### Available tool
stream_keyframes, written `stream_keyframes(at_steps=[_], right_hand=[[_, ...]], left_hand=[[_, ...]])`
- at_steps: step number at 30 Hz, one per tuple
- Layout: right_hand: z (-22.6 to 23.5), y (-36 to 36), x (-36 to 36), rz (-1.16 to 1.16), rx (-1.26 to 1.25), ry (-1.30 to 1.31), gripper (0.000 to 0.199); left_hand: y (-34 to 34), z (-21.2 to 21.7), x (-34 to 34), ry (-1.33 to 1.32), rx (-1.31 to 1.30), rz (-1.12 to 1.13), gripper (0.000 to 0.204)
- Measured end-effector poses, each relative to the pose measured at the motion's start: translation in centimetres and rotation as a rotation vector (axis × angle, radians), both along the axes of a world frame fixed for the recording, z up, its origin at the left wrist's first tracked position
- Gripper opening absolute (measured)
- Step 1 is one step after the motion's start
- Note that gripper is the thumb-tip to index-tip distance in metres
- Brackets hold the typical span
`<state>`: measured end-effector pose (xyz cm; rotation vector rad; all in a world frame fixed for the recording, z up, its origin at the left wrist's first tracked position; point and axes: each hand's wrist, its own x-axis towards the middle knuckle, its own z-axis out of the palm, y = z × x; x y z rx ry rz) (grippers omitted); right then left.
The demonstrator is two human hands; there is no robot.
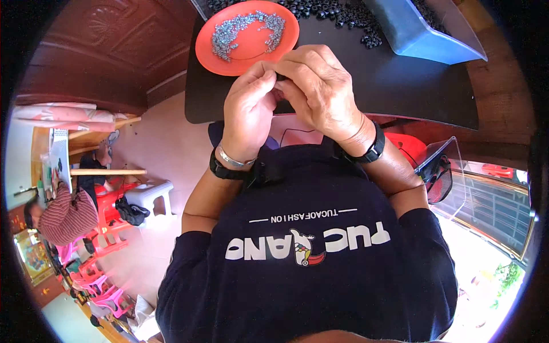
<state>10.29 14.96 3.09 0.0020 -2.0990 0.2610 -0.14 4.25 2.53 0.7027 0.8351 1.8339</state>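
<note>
My left hand point(249, 111) and my right hand point(325, 91) meet at the fingertips over the near edge of the dark table. Both are closed in a pinch around a small black piece point(280, 77), mostly covered by the fingers, so its exact kind does not show. Just beyond my left hand lies an orange-red plate point(246, 66). Many small silvery metal pieces point(230, 33) are spread on it in a broken ring. Farther back, loose small black parts point(343, 17) are heaped on the table.
A blue plastic bin point(432, 43) lies at the back right of the black tabletop point(400, 86). Below the table's right side are a red stool point(406, 147) and a clear container point(452, 177). Another person point(71, 214) sits at the far left, near red and white stools point(151, 197).
</note>
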Motion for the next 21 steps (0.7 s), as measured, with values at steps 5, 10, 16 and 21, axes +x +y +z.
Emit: stream_keyframes(at_steps=[5, 10, 16, 21], right_hand=[[-0.7, 0.0, -0.1, 0.113, -0.323, -0.044, 0.044], [-0.1, -0.6, -0.1, 0.235, -0.728, -0.065, 0.046], [-0.7, -0.1, -0.2, 0.205, -0.521, 0.004, 0.036], [0.2, -0.3, 0.2, 0.154, -0.471, -0.025, 0.033]], left_hand=[[0.2, -1.3, -0.8, -0.051, 0.030, -0.008, 0.022], [0.5, -2.1, -1.4, -0.128, 0.201, -0.155, 0.024], [0.6, -2.0, -1.1, -0.133, 0.209, -0.174, 0.026], [0.5, -1.4, -0.6, -0.141, 0.113, -0.092, 0.028]])
